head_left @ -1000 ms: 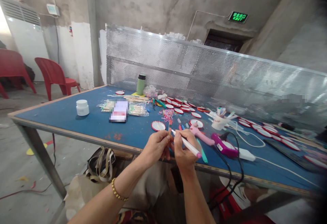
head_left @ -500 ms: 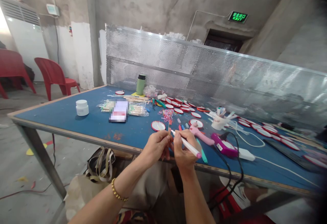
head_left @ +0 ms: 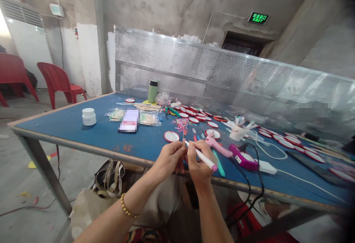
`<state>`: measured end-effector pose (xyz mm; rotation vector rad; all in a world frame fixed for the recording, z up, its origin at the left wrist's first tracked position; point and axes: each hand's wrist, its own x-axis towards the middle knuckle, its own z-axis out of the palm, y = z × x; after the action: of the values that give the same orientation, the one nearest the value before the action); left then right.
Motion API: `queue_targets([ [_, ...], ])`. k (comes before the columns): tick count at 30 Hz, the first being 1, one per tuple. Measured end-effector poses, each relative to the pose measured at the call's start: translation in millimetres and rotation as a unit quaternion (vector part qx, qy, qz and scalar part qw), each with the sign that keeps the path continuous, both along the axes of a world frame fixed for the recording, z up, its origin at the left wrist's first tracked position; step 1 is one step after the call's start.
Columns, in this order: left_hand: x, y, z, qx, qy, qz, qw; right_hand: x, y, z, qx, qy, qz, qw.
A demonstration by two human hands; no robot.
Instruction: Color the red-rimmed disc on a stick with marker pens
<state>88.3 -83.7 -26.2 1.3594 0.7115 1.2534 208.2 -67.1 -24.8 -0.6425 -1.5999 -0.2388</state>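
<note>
Evidently the left hand (head_left: 169,158) is pinching a thin wooden stick (head_left: 184,138) upright above the counter's (head_left: 91,134) near edge, while the right hand (head_left: 198,164) is gripping a white marker (head_left: 204,159) against it with closed fingers, and only the stick's top is showing red colour.

I see a blue surface (head_left: 69,124) backed by a perforated metal panel (head_left: 222,76). Far left on it stands a white jar (head_left: 89,117). Near the jar lie a phone (head_left: 129,121) and bags of wooden sticks (head_left: 149,118), with a green flask (head_left: 152,91) behind. Red-rimmed discs (head_left: 194,115) are scattered across the middle. A pink glue gun (head_left: 219,147) lies beside a magenta device (head_left: 244,159), and a white cup (head_left: 236,134) holds pens. Red chairs (head_left: 59,82) stand at left, and a green exit sign (head_left: 258,18) glows on the wall.
</note>
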Motion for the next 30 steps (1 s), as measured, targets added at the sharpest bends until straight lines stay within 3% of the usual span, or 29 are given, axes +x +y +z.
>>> queue_targets([
  [30,0.2,-0.4,0.2,-0.004,-0.006,-0.002,1.000,-0.2,0.0,0.6,0.005,0.009,-0.021,1.000],
])
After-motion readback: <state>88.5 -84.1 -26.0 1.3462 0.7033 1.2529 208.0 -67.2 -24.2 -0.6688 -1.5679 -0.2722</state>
